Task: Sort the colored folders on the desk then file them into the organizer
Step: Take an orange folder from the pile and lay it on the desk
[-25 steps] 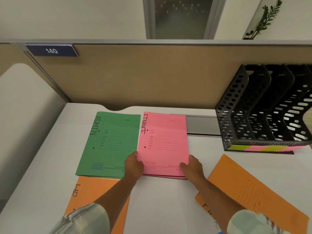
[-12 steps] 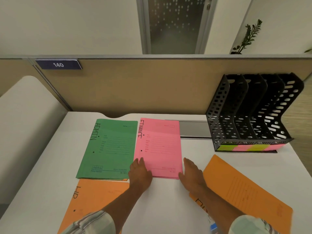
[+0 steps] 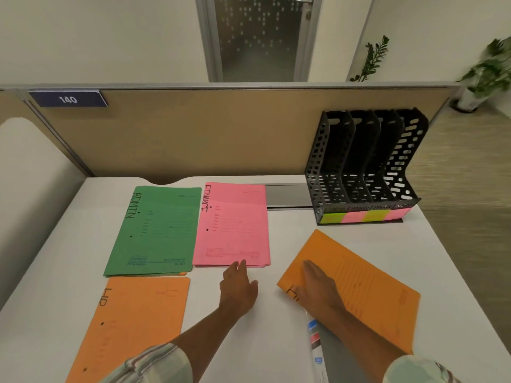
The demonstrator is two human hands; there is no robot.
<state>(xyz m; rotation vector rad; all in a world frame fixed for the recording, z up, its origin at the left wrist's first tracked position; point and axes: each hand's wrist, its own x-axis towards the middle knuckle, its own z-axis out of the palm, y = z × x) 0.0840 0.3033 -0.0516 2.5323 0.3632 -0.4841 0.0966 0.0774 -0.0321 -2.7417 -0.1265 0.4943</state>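
Observation:
A green folder (image 3: 157, 230) marked ADMIN lies flat at the back left of the desk. Beside it on the right lies a pink folder (image 3: 232, 225) marked FINANCE. An orange folder (image 3: 132, 324) marked HR lies in front of the green one. A second orange folder (image 3: 367, 286) lies tilted at the right. My left hand (image 3: 239, 286) rests flat on the desk, fingertips at the pink folder's near edge. My right hand (image 3: 318, 286) lies flat on the tilted orange folder's near left corner. The black organizer (image 3: 362, 167) stands at the back right with several empty slots.
A beige partition (image 3: 221, 128) closes off the desk's back edge. Green and pink sticky labels (image 3: 362, 217) run along the organizer's base. A grey sheet with coloured tabs (image 3: 318, 344) pokes out under the right orange folder. A metal cable cover (image 3: 287, 194) sits behind the pink folder.
Both hands have come off the pink folder's lower edge. My left hand slid back toward me; my right hand moved right onto the tilted orange folder.

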